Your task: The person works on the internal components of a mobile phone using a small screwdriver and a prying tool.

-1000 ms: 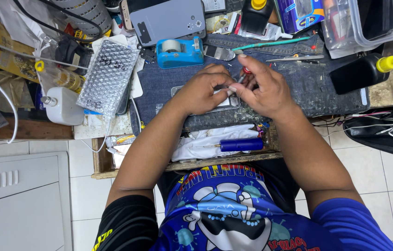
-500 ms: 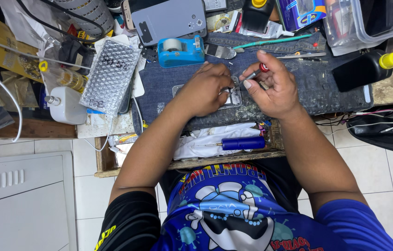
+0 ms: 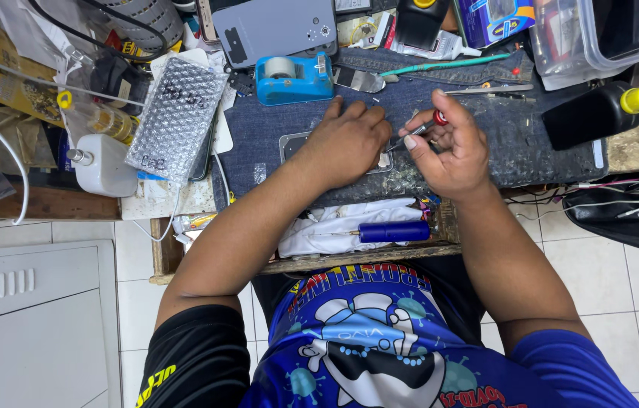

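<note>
My left hand (image 3: 346,143) lies palm down on a flat phone part (image 3: 292,142) on the dark denim mat (image 3: 485,143), pressing it in place. My right hand (image 3: 451,147) pinches a small precision screwdriver (image 3: 419,129) with a red cap, its tip pointing down-left toward the part beside my left fingers. Most of the part is hidden under my left hand.
A blue tape dispenser (image 3: 293,78), a grey phone back (image 3: 274,29), tweezers (image 3: 489,89) and a teal tool (image 3: 448,64) lie at the mat's far edge. A bubble-wrap packet (image 3: 176,117) and white bottle (image 3: 104,166) sit left. A blue screwdriver (image 3: 391,231) rests on white cloth near me.
My right hand has tilted and shifted slightly right, turning the red-capped screwdriver. My left hand has flattened onto the part.
</note>
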